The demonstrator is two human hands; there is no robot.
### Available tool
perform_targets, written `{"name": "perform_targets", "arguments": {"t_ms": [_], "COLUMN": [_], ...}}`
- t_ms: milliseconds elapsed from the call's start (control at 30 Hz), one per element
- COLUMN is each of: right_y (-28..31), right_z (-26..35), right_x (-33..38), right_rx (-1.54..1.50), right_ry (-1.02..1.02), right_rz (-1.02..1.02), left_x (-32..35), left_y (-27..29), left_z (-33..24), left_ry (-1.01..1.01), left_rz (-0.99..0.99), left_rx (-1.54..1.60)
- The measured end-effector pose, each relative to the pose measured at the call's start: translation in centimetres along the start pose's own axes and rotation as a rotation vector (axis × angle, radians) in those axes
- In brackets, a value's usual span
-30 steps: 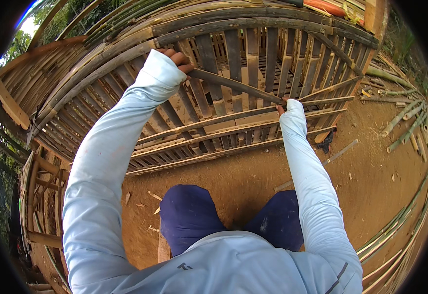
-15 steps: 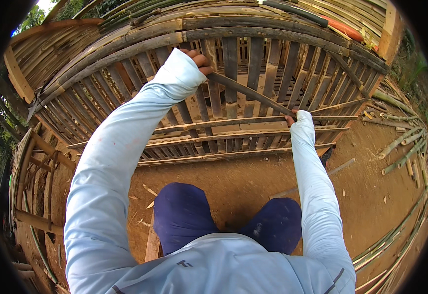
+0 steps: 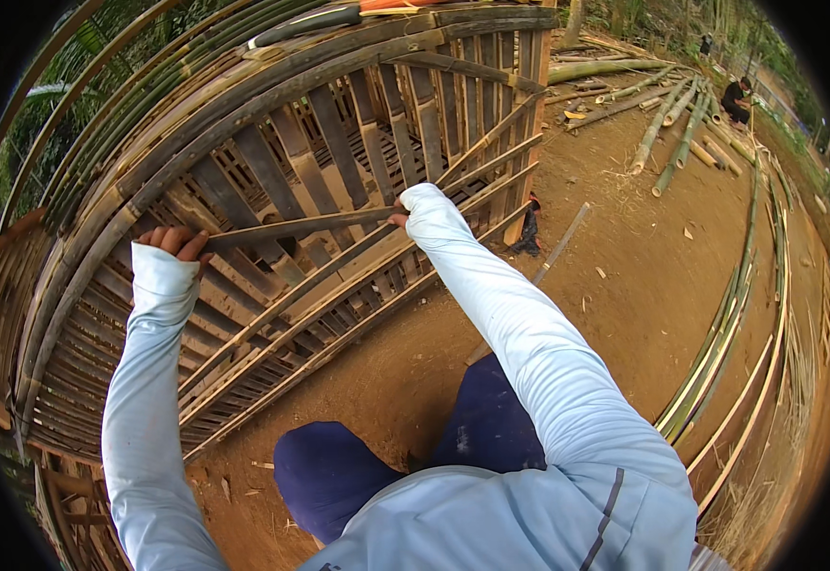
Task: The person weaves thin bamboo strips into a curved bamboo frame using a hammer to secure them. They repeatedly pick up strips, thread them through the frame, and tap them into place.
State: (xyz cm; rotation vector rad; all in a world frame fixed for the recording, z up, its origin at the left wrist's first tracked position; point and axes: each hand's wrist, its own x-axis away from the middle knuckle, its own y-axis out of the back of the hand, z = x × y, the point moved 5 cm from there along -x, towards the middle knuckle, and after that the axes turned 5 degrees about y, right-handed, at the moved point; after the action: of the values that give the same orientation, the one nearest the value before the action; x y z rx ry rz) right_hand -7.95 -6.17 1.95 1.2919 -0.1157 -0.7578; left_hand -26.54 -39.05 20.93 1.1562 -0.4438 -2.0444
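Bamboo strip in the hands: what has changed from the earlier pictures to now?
The view swung right, so the bamboo fence now sits left and more ground shows. The bamboo strip went from sloping down rightward to nearly level. Unchanged: left hand and right hand grip its ends in front of the fence.

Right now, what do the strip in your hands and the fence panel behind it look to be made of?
The strip, held by left hand and right hand, looks like split bamboo: thin, flat, grey-brown and unfinished. The fence panel seems the same, weathered raw slats, with round poles along its top.
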Motion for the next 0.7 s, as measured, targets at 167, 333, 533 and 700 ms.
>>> {"name": "perform_targets", "arguments": {"t_ms": [167,333,533,700], "right_y": [-0.1,-1.1,-4.0,-3.3], "right_z": [1.7,-0.6,-2.4,-1.2], "right_x": [-0.7,0.6,-0.5,0.6], "right_rx": [-0.010,-0.042,-0.015,-0.112], "right_ry": [-0.003,0.001,0.041,0.150], "right_rz": [0.106,-0.110,-0.233,-0.376], "left_x": [1.0,-0.5,6.6,11.8], "left_y": [0.0,1.5,4.2,-1.2], "left_z": [0.5,-0.4,-0.7,-0.1], "left_ry": [0.063,0.164,0.736,1.254], "left_rz": [0.041,0.050,-0.443,-0.654], "left_rx": [-0.013,-0.113,-0.061,0.758]}}
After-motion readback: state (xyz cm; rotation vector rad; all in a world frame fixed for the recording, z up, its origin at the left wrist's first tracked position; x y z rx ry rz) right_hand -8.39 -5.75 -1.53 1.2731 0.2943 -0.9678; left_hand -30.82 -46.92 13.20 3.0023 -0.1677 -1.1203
